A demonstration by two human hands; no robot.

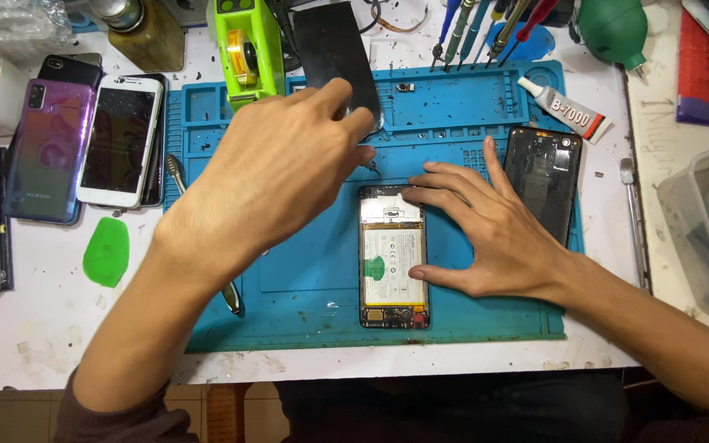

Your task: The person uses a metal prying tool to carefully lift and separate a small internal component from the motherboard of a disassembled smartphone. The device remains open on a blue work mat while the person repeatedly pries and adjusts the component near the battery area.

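Head view: an opened phone (394, 256) lies back-up on the blue work mat (305, 287), near its front edge, with the white battery and circuit boards bare. The right hand (486, 234) rests flat on it, fingers spread, fingertips on the upper end and thumb against the lower right side, gripping nothing. The left hand (276, 168) is raised above the mat just left of the phone, fingers curled toward a black panel (334, 57) at the mat's far edge; whether it pinches anything I cannot tell. A black back cover (542, 182) lies just right of the right hand. A tube of glue (564, 107) sits at the mat's far right corner. On the white desk (34, 328) to the left lie a white phone (118, 139), a purple phone (47, 152) and a green pick (107, 251). A green tape holder (246, 49) stands behind the left hand.
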